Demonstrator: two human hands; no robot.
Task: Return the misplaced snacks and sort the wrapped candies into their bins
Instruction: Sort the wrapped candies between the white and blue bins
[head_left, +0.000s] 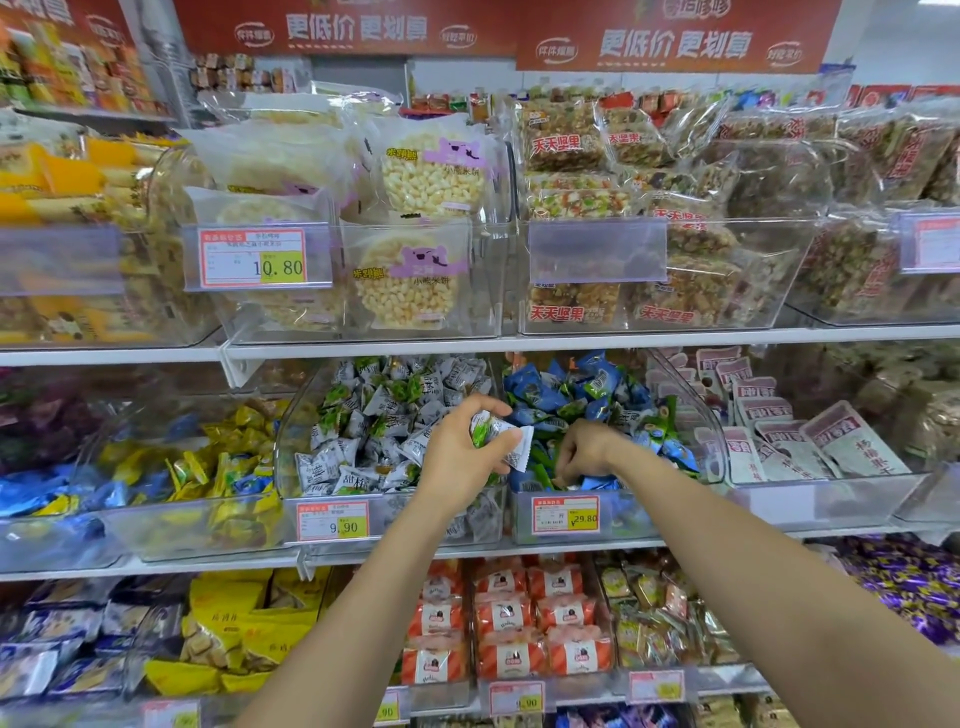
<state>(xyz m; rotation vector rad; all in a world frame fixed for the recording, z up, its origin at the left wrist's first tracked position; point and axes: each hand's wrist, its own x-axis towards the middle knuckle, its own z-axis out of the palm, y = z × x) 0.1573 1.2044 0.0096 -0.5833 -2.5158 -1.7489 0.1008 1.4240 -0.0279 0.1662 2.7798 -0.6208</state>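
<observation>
On the middle shelf of a shop's snack display, a small bunch of white-and-green wrapped candies (501, 434) is gripped in the left hand (462, 457), with the fingers and thumb curled round them. The hand is held above the near right corner of the clear centre bin (291, 441), which is filled with matching white-and-green sweets (374, 415) and marked by a price tag reading 9.90 (332, 519). Just to the right, the right hand (584, 452) is lowered into the neighbouring bin (519, 514), which is labelled 29.80 (565, 514). Its fingers are bent downward among blue-wrapped candies (550, 395), with a few green wrappers mixed in; whether anything is pinched between them cannot be told, as the fingertips are hidden by the wrappers. The two hands are kept close together but apart. Yellow-wrapped sweets (208, 457) are seen in the bin to the left, and white-and-maroon packets (831, 441) in the one to the right. On the shelf above, bagged rice cakes (431, 171) and nut bars (566, 145) are stacked in clear bins. Orange packets (509, 623) are lined up on the shelf below.
</observation>
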